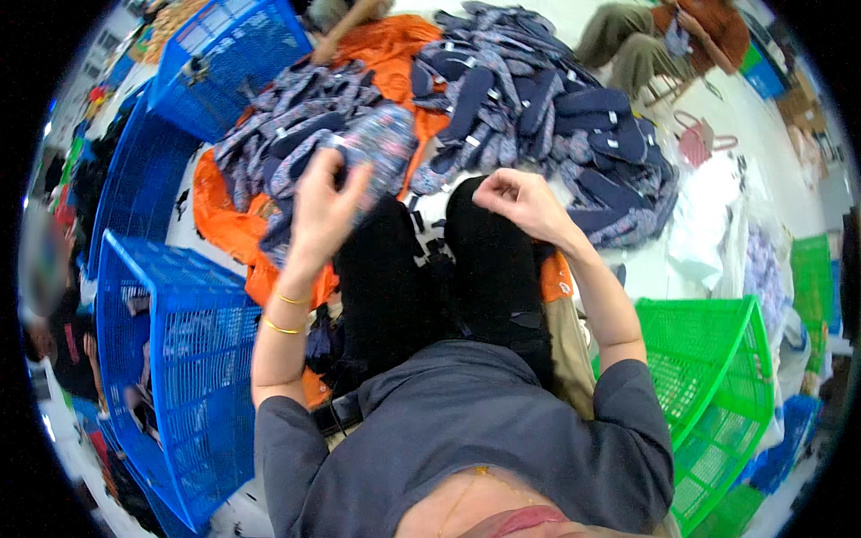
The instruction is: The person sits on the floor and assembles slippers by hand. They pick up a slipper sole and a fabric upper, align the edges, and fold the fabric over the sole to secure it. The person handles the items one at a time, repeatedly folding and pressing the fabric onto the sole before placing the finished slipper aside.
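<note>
Seemingly, in the head view, my left grip (334, 193) has thumb and fingers closed around the near end of a flat, floral-patterned blue-and-pink fabric piece (384, 143), blurred over the left part of the navy-and-floral fabric heap (538, 112). I judge it light, soft, not fragile; an edge pinch suits. My right grip (516, 195), on the heap's near side, is curled; whether it holds anything, I cannot tell.

Bright, diffuse light; soft shadows. Motion blur smears my left hand (323, 208) and the patterned piece (384, 143) it holds. White bag (704, 220) nearly washes out; my black trousers (386, 278) lose detail. Fisheye bends everything near the rim (corners black).
</note>
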{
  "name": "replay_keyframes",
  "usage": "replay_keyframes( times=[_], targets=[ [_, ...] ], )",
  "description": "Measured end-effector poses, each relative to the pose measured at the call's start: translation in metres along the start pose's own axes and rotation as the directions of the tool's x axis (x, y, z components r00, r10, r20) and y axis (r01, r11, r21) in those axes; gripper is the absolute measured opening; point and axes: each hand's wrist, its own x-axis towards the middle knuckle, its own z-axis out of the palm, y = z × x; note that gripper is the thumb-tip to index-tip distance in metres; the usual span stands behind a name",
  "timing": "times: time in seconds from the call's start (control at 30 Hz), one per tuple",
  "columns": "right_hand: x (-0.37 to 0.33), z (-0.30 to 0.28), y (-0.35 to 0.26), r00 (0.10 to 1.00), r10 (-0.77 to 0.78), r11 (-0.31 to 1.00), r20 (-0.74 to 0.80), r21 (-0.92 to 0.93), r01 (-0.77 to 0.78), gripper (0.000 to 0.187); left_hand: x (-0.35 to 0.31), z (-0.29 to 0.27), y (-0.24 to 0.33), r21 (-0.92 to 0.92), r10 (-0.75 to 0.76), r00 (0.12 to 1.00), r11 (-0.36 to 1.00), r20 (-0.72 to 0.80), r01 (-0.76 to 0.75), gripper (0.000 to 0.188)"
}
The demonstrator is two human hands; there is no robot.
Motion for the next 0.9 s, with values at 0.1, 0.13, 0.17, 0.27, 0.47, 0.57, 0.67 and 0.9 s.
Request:
replay_keyframes(
  times=[0.1, 0.13, 0.17, 0.27, 0.47, 0.57, 0.67, 0.9],
  targets=[
    [-0.013, -0.039, 0.029, 0.991, 0.106, 0.992, -0.083, 0.080, -0.100, 0.025, 0.092, -0.030, -0.066, 0.256, -0.020, 0.999, 0.966, -0.030, 0.027, 0.027],
    [-0.013, -0.054, 0.053, 0.969, 0.199, 0.974, -0.148, 0.138, -0.179, 0.024, 0.117, -0.043, -0.100, 0.522, 0.077, 0.993, 0.853, -0.095, -0.016, 0.033],
    [-0.013, -0.072, 0.080, 0.934, 0.288, 0.948, -0.213, 0.200, -0.247, 0.023, 0.136, -0.048, -0.127, 0.745, 0.196, 0.972, 0.666, -0.125, -0.039, 0.041],
    [-0.015, -0.134, 0.183, 0.726, 0.594, 0.804, -0.346, 0.292, -0.518, 0.018, 0.153, -0.020, -0.163, 0.747, 0.227, 0.972, 0.637, 0.056, -0.192, 0.062],
    [-0.009, -0.241, 0.383, 0.221, 0.795, 0.600, -0.565, 0.678, -0.425, 0.020, 0.119, 0.080, -0.148, 0.369, 0.105, 0.869, 0.876, 0.483, -0.311, 0.056],
    [0.004, -0.302, 0.435, 0.011, 0.669, 0.723, -0.743, 0.647, -0.244, 0.054, 0.112, 0.086, -0.157, 0.396, -0.027, 0.872, 0.898, 0.489, -0.194, 0.051],
    [0.046, -0.322, 0.450, -0.111, 0.563, 0.809, -0.819, 0.573, -0.128, 0.054, 0.105, 0.085, -0.161, 0.427, -0.203, 0.853, 0.904, 0.481, -0.026, 0.049],
    [0.063, -0.236, 0.405, 0.232, 0.826, 0.500, -0.513, 0.858, 0.117, 0.020, 0.127, 0.114, -0.154, 0.141, -0.146, 0.846, 0.986, 0.514, 0.084, 0.045]
  ],
)
